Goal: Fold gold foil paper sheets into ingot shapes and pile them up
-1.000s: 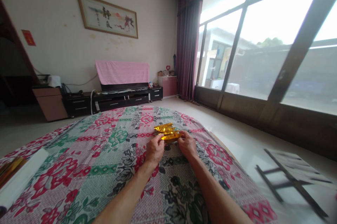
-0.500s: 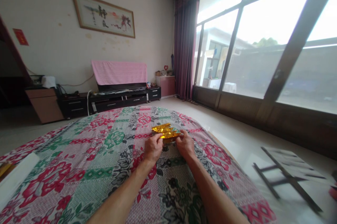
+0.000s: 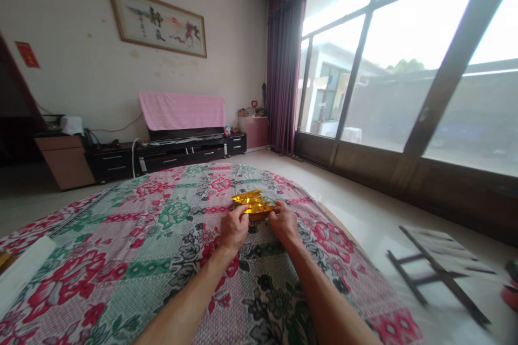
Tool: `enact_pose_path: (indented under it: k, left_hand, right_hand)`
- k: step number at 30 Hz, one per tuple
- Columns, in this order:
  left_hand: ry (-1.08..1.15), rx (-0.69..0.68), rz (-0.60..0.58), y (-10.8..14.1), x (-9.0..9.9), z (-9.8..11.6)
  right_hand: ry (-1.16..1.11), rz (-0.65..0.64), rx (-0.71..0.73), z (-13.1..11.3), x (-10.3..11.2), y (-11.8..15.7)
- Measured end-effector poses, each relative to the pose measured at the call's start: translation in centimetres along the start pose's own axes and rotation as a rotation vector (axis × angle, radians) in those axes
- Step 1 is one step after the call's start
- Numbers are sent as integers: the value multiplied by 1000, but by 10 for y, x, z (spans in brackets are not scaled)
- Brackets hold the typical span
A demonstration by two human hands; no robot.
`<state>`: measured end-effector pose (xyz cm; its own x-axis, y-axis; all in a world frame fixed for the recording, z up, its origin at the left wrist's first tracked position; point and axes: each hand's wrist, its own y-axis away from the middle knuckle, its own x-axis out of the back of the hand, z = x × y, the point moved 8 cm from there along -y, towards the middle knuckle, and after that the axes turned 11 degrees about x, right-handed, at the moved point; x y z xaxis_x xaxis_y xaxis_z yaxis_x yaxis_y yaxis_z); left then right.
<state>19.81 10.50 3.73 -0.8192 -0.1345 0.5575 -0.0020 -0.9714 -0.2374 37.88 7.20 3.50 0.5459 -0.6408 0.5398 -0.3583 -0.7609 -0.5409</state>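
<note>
Gold foil: one cluster, toward worktop's far edge; pieces uncountable
Left hand: fingers grasping foil's left end
Right hand: fingers grasping right end
White thing: one, left edge; whether container, unclear

Foil pieces on the tabletop, furniture behind

The foil pieces lie one behind another toward the tabletop's far side, the nearest one between the left fingers and the right fingers. At the tabletop's left edge lies a flat item, cut off by the frame. Beyond the tabletop, a low stand runs along the wall, with a draped cloth above it and a framed picture higher up. Cabinets flank the stand: one left, another right, beside the curtain. Right of the curtain stands the window; before it, on the floor, a stool.
</note>
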Motion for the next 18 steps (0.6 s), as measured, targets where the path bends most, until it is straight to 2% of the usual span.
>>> enact_pose_path:
  k: [18]
  left_hand:
    - [-14,47,-4,-2,4,-6]
  right_hand:
    - [30,-39,-101,-3,4,3]
